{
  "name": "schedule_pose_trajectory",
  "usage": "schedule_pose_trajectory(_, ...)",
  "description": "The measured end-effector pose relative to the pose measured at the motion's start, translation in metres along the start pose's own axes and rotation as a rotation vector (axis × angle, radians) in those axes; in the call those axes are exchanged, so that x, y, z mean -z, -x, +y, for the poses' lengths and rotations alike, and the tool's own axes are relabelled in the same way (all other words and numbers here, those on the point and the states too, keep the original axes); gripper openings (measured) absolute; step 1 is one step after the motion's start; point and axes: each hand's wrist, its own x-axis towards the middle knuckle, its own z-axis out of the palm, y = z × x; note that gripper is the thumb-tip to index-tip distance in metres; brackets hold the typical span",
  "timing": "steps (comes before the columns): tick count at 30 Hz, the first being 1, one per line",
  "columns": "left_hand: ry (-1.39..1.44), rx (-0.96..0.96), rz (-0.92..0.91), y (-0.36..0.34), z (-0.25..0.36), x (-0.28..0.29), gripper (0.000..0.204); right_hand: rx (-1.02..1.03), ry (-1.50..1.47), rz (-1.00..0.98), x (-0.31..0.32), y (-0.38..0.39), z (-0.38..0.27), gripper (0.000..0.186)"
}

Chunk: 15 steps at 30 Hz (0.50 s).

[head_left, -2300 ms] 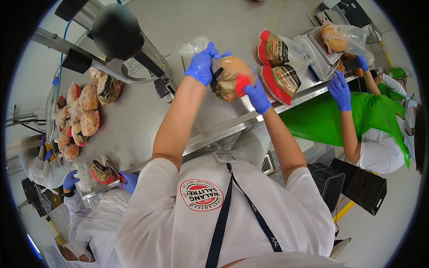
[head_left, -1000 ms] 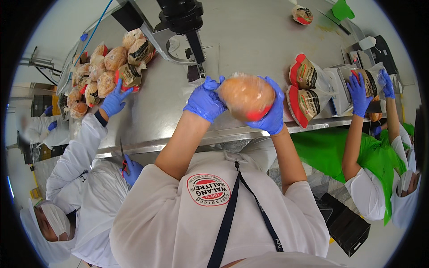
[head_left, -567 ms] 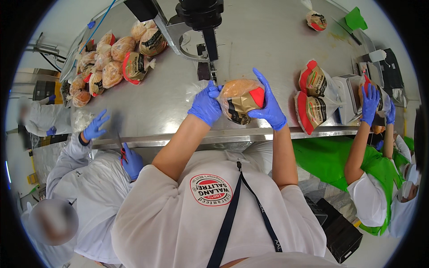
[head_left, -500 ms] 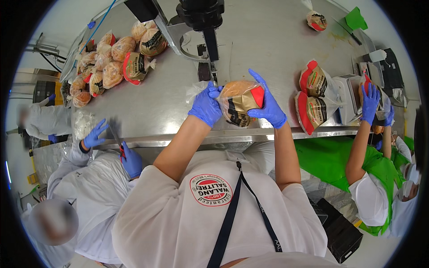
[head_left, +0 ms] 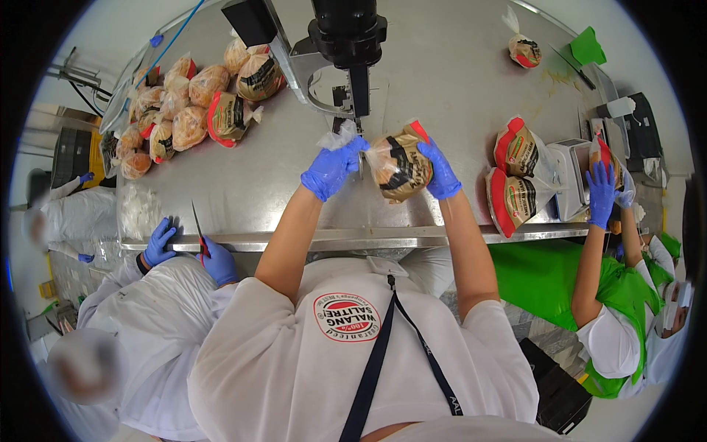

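A rounded bagged ham in clear plastic with a gold, black and red label is held above the steel table, just in front of a black and metal machine. My left hand, in a blue glove, is closed around the gathered neck of its bag; loose clear plastic sticks up past the fingers. That hand is close beside the machine's narrow metal lower end. My right hand, also gloved in blue, grips the ham's right side, with some fingers hidden behind it.
Several bagged hams are heaped at the left. Two more lie at right beside a scale, where a co-worker's gloved hands handle another. A left-hand co-worker holds a red-handled blade. One small bagged ham lies far right.
The ham has turned so its label faces up and its red corner points to the far right. My right hand's fingers have come in around its side. The left co-worker's free hand has lowered.
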Motion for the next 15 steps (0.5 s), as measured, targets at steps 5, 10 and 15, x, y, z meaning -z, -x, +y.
schedule_pose_trajectory(5, 0.04, -0.145, 0.389, -0.034, -0.017, 0.007, 0.011, -0.036, 0.335, 0.266, 0.006, -0.046, -0.022, 0.055)
schedule_pose_trajectory(10, -0.107, -0.291, 0.53, -0.07, -0.04, 0.036, 0.008, -0.435, 0.084, 0.143, 0.005, -0.074, -0.026, 0.044)
schedule_pose_trajectory(15, -0.394, -0.423, 0.662, -0.068, -0.065, 0.033, 0.011, -0.513, -0.146, 0.01, 0.023, -0.068, 0.003, 0.05)
